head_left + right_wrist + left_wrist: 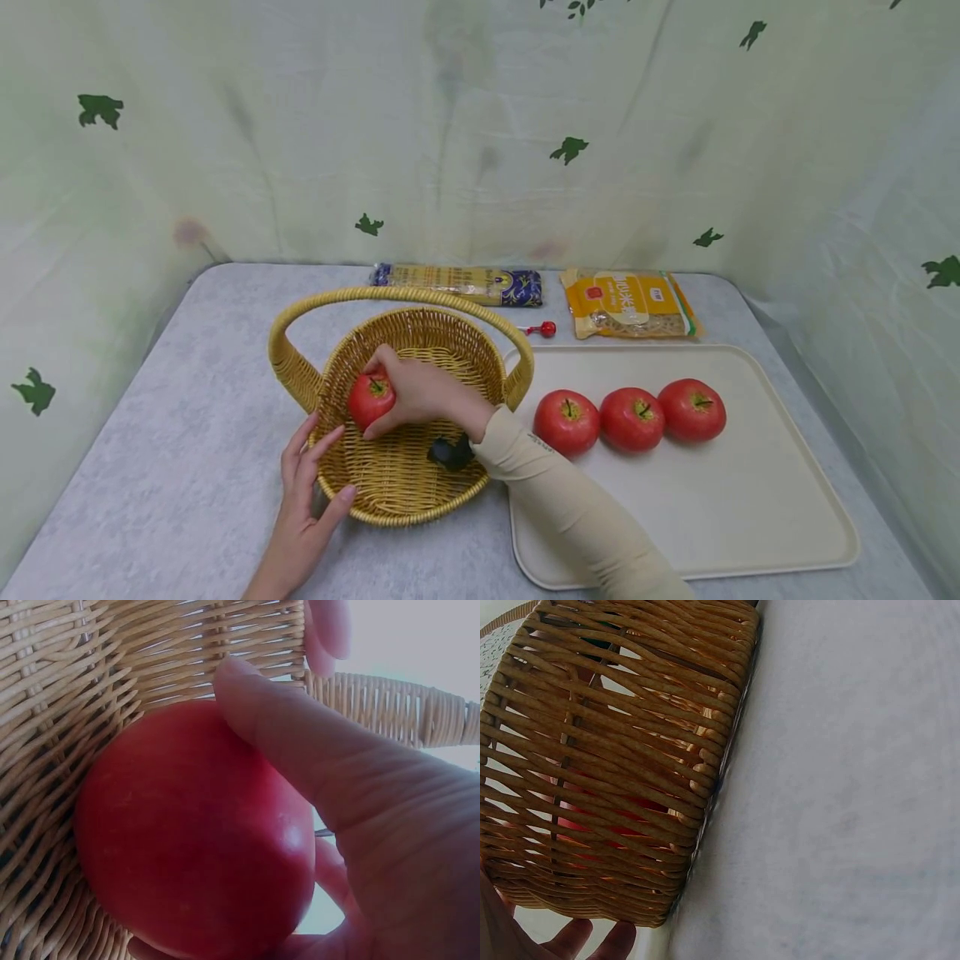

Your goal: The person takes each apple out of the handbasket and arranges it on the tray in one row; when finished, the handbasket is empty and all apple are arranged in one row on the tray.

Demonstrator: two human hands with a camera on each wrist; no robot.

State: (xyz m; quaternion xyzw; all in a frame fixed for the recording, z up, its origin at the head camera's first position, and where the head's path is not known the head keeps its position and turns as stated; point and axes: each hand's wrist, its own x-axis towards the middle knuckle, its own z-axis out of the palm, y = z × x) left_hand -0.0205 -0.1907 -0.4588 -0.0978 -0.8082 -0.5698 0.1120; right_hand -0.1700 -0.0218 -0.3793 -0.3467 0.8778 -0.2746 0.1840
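My right hand [412, 390] is inside a wicker basket [405, 492], its thumb and fingers gripping a red apple [371, 400]. In the right wrist view the apple [195, 832] fills the middle, close to the woven wall. My left hand [303, 500] rests at the basket's near left rim, fingers spread. The left wrist view shows its fingertips [615, 941] at the basket's woven side [607, 787], with red showing through the gaps. Three more apples [567, 422] sit in a row on a beige tray [720, 517] to the right.
A tall handle [405, 294] arches over the basket. A dark object [450, 454] is at my right wrist. Behind lie a noodle packet [457, 283], a red lollipop [547, 329] and a yellow food bag [626, 304]. A patterned cloth [480, 150] hangs past the table's back edge.
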